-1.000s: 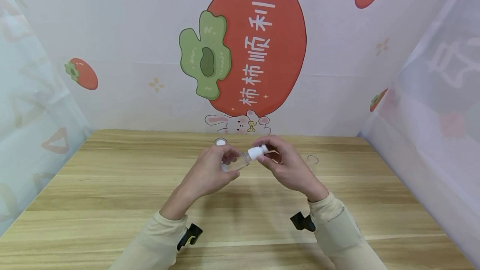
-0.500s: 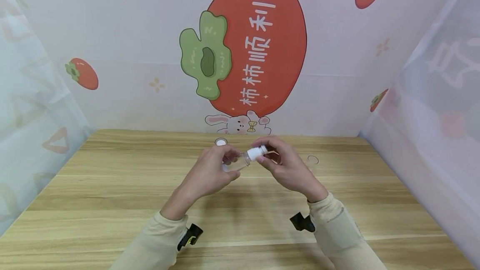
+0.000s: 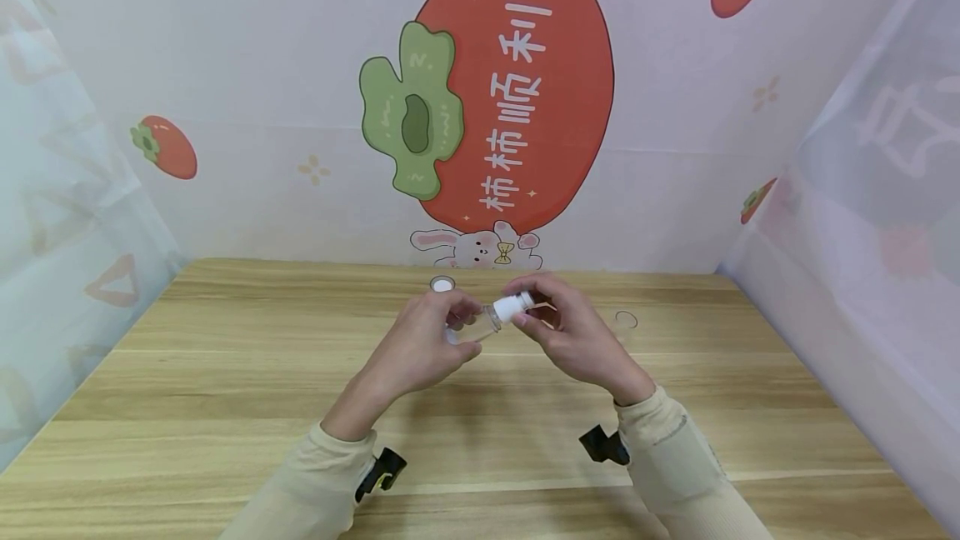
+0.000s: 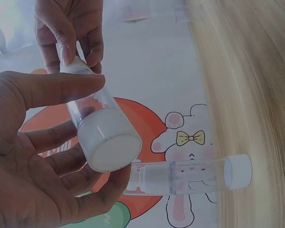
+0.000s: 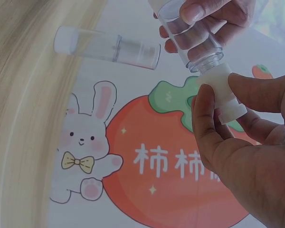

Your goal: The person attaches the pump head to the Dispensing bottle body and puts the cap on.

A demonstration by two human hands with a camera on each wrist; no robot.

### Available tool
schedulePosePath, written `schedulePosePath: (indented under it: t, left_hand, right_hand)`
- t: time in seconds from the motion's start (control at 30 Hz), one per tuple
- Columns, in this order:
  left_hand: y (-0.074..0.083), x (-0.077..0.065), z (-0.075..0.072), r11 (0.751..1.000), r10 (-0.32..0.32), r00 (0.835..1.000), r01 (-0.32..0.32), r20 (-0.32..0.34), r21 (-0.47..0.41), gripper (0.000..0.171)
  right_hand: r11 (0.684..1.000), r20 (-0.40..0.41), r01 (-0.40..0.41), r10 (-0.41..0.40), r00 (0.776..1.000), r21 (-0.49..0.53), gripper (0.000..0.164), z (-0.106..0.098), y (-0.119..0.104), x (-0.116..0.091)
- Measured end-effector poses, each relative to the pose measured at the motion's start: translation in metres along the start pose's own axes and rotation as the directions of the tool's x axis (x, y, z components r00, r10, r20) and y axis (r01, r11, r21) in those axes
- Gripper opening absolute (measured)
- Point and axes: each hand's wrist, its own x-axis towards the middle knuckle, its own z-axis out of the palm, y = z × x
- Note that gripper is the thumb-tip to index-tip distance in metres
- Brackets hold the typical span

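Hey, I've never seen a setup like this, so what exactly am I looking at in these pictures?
There's no robot, just someone working bare-handed. The wide picture comes from a camera on the head; the two close ones come from cameras worn on each wrist, where the scene looks sideways. The left hand grips a clear bottle, and the right hand pinches the white top at its mouth. Behind them, a second clear bottle stands on the wooden table. To the right sits a clear thing with a round rim, too faint to name.
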Motion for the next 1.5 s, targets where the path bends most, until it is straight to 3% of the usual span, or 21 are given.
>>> schedulePosePath:
  t: [0.8,1.5]
  left_hand:
    - [-0.0006,0.0001,-0.0004,1.000,-0.020,1.000,0.020,0.010,-0.001,0.033]
    - [-0.0015,0.0001,-0.0020,1.000,0.010,0.999,-0.010,0.038,-0.007,0.032]
  right_hand:
    - [1.000,0.009,-0.014,0.014,1.000,0.001,0.028,0.0013,-0.0025,0.0001]
    - [1.000,0.006,-0.011,0.011,1.000,-0.009,0.028,0.0015,-0.0018,-0.0001]
